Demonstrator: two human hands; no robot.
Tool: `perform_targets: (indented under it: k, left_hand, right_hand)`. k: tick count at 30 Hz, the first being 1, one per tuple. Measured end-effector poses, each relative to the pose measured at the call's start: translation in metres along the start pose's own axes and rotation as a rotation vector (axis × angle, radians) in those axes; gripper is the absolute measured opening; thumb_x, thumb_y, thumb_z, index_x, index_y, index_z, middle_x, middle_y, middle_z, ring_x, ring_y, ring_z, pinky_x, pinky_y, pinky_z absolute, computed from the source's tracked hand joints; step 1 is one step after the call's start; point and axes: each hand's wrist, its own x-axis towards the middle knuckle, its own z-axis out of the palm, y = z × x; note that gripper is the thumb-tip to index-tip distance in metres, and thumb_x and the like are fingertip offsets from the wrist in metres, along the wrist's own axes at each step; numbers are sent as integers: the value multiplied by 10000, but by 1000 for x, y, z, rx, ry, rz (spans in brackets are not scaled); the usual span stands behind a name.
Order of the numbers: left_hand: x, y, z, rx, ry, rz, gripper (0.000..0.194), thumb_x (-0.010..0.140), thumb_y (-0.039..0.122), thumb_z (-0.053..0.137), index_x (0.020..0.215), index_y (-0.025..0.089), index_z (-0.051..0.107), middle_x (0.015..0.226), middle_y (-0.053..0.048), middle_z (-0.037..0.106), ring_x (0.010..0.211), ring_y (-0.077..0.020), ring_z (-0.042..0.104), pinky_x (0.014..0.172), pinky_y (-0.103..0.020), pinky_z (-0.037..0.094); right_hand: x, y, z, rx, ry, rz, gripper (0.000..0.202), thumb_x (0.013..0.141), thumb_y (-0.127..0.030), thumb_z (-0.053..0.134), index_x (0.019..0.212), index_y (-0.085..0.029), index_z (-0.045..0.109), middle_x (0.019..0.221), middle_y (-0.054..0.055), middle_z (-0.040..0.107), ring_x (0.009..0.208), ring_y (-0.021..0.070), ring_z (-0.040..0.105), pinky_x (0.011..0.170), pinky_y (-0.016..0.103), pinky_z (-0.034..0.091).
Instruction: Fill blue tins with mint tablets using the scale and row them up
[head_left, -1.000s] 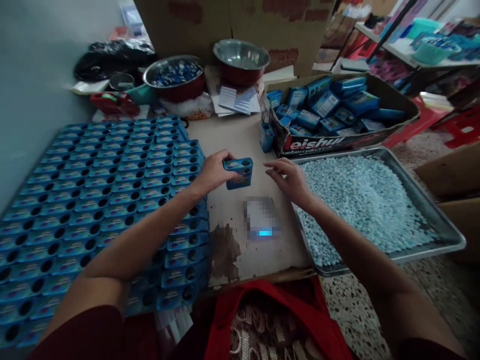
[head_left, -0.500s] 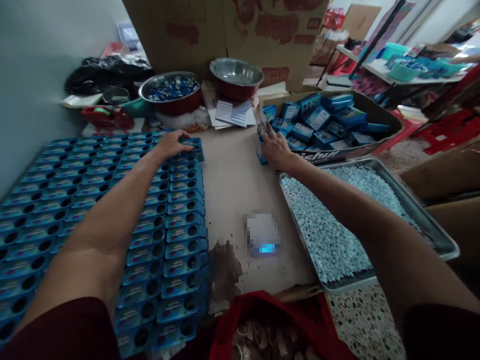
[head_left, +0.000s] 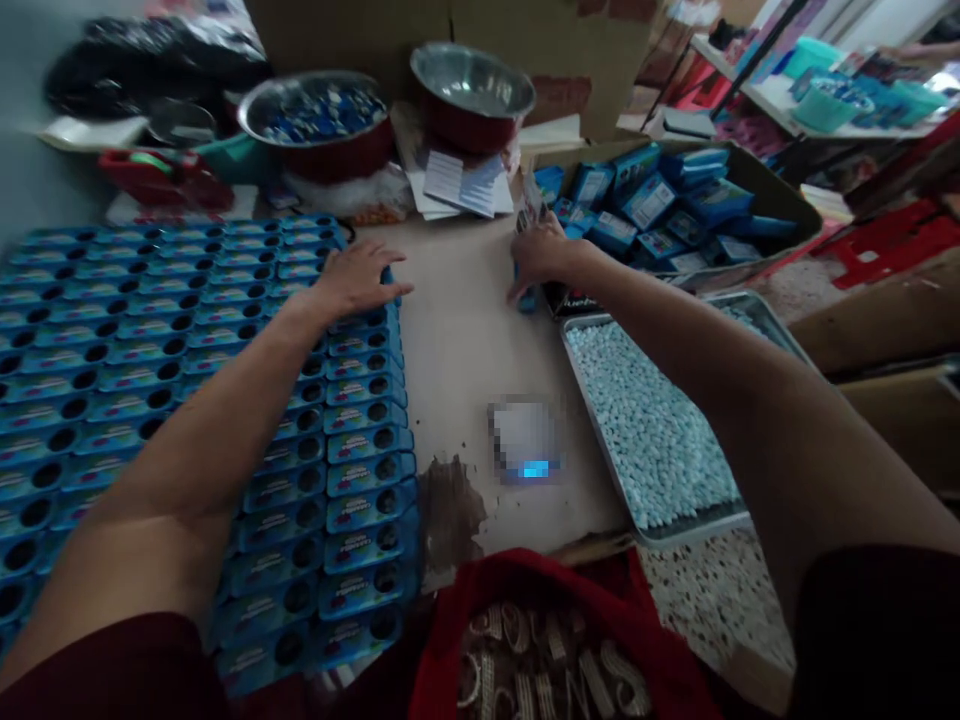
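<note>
My left hand [head_left: 360, 280] rests over the back right part of the rows of blue packages [head_left: 365, 443], fingers spread and pointing right. At the near left corner of the carton, my right hand [head_left: 536, 258] has its fingers curled round a blue package [head_left: 526, 299], mostly hidden beneath the hand. A clear and dark piece of packaging [head_left: 531, 198] stands up just behind the right fingers. The carton [head_left: 806, 220] beside that hand holds several blue boxes [head_left: 649, 202].
A metal tray [head_left: 600, 440] of pale blue pellets lies under my right forearm. A blurred-out device [head_left: 525, 437] sits mid-table. Behind are a bowl of blue pieces [head_left: 322, 112], a second bowl [head_left: 474, 85] and white cards [head_left: 463, 182]. A red bag [head_left: 457, 620] is at the near edge.
My left hand has opened off the package at the row's end and shifted slightly right. My right hand has turned lower over the blue package. The camera view has tilted down.
</note>
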Motion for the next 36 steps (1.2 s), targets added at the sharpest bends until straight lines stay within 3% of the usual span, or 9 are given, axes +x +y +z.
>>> perform_targets:
  k: [5,9,13,16,19,22,25,29,36]
  left_hand:
    - [-7,-2,20,79,19,-22,501,1049,682,732,1116,187,689,1482,-142,703,1494,-386,474,1367,-710,110]
    - [-8,0,15,67,-2,-36,749,967,911,659,1047,168,692,1415,-141,718,1551,-377,459,1303,-617,139]
    - [-16,11,-1,80,-115,-35,714,1031,776,645,1361,146,709,1624,-104,649,1664,-317,358,1301,-532,121]
    - [-25,20,-10,105,-172,-45,690,1078,643,632,1569,157,628,1811,-80,507,1651,-330,338,1367,-549,52]
    - [-28,24,-11,118,-180,-65,744,1075,696,626,1589,158,610,1843,-67,465,1633,-343,333,1370,-552,26]
    - [-25,23,-8,58,-116,-48,997,911,1022,584,1403,161,689,1653,-68,640,1630,-345,335,1277,-495,126]
    - [-22,25,-5,-14,-58,-41,1304,536,1303,396,1028,129,676,1133,-54,751,1651,-341,329,1006,-396,160]
    - [-20,30,-5,-43,-36,-24,1263,328,1342,328,738,155,457,697,-15,497,1629,-348,399,873,-363,-7]
    - [-18,34,-7,-3,-47,7,1247,368,1342,295,720,149,377,624,-7,282,1679,-457,375,888,-432,-85]
  right_hand:
    - [-44,-4,1,49,-239,-106,593,753,-528,1119,1083,-98,878,1090,116,845,1208,366,798,1138,557,568]
    - [-80,-7,-4,-4,-365,-133,472,923,-303,994,1330,-115,846,1197,106,846,1191,314,791,991,398,577]
    - [-105,-13,-10,-76,-249,-63,286,1004,-144,828,1285,-177,869,1229,159,842,1225,360,781,965,412,544]
    - [-120,-15,-13,-17,-129,-2,212,1014,-323,876,1158,-169,899,1130,169,834,1195,404,769,953,432,532]
    - [-151,-20,-16,78,-4,8,309,1010,-463,886,1072,-162,911,1045,135,803,1110,385,765,907,409,501]
    - [-199,-36,-19,172,40,-2,273,1031,-457,865,1048,-190,921,1020,92,782,1005,311,733,836,376,417]
    - [-247,-60,-12,252,34,-43,219,1067,-406,835,1012,-208,911,985,69,767,946,255,676,822,372,343]
    - [-278,-84,11,298,14,-92,194,1087,-334,826,944,-212,875,1002,69,765,958,237,642,868,381,313]
    - [-299,-57,25,487,122,-2,230,1103,-438,826,1136,-214,866,1047,77,781,942,231,652,881,367,380]
